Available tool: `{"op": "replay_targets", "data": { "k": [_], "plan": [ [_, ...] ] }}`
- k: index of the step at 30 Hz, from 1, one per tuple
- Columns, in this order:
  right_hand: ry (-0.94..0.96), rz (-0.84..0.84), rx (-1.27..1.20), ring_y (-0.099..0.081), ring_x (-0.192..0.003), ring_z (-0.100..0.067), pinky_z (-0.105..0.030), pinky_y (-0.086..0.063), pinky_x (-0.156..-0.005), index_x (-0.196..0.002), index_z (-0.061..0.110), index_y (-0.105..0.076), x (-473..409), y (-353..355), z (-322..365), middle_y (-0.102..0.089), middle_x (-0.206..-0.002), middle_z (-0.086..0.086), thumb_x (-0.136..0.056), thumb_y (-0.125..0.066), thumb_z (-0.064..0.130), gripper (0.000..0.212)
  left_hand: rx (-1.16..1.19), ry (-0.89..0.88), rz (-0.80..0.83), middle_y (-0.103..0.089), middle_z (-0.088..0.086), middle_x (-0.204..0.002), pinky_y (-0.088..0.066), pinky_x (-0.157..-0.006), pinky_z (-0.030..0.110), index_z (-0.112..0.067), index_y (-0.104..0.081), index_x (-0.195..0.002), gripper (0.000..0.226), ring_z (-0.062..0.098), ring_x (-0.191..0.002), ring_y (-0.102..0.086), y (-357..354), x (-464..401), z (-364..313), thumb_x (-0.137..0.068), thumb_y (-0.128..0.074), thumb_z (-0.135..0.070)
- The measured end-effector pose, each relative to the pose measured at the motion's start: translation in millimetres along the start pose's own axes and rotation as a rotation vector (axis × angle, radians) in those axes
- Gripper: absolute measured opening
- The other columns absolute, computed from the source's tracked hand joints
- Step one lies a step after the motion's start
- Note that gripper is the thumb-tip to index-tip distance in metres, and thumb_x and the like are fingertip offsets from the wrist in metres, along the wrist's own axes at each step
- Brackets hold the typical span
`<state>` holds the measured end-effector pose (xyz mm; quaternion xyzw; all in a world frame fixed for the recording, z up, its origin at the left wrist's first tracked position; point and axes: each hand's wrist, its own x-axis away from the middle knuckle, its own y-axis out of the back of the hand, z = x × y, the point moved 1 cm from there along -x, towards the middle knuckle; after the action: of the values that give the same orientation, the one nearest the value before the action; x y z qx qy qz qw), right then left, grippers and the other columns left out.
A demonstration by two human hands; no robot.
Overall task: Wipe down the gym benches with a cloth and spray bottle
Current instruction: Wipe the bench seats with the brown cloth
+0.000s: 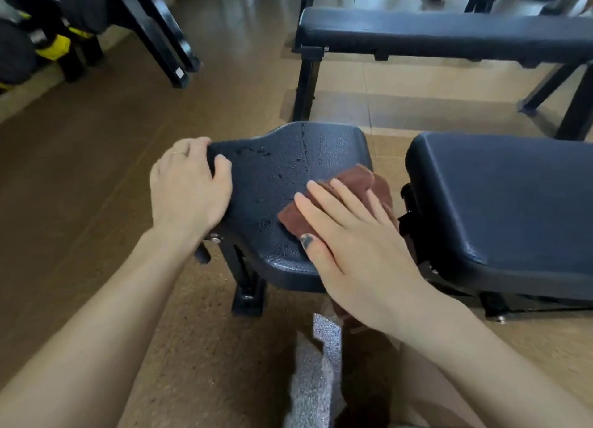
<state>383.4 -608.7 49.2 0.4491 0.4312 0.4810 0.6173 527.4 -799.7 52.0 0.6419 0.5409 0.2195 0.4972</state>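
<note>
A black padded bench seat (282, 171) sits in the middle of the view, speckled with spray droplets. My left hand (189, 187) grips its left edge, fingers curled over the rim. A folded brown cloth (349, 183) lies on the seat's right side, and my right hand (356, 248) presses it down with straight fingers. The bench's long back pad (507, 209) lies to the right. No spray bottle is in view.
A second flat bench (449, 36) stands behind, with another further back. The black frame of a rack (154, 33) and dark weights with yellow parts (38, 42) fill the upper left. A grey speckled object (321, 379) lies near my legs on the brown floor.
</note>
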Motion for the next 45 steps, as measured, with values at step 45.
{"op": "replay_targets", "data": {
  "k": [45],
  "plan": [
    [-0.201,-0.018,0.005,-0.031,-0.147,-0.026,-0.057,-0.029,-0.116,-0.151,0.038,-0.036,-154,-2,-67,-0.037,-0.159,0.005,-0.103,-0.025,0.047,0.050,0.091,0.158,0.084,-0.029,-0.006,-0.164,-0.037,-0.109,0.046,-0.018,-0.030,-0.157,0.052,0.023,-0.146,-0.031,-4,0,15,-0.106,-0.025,-0.024]
  ]
}}
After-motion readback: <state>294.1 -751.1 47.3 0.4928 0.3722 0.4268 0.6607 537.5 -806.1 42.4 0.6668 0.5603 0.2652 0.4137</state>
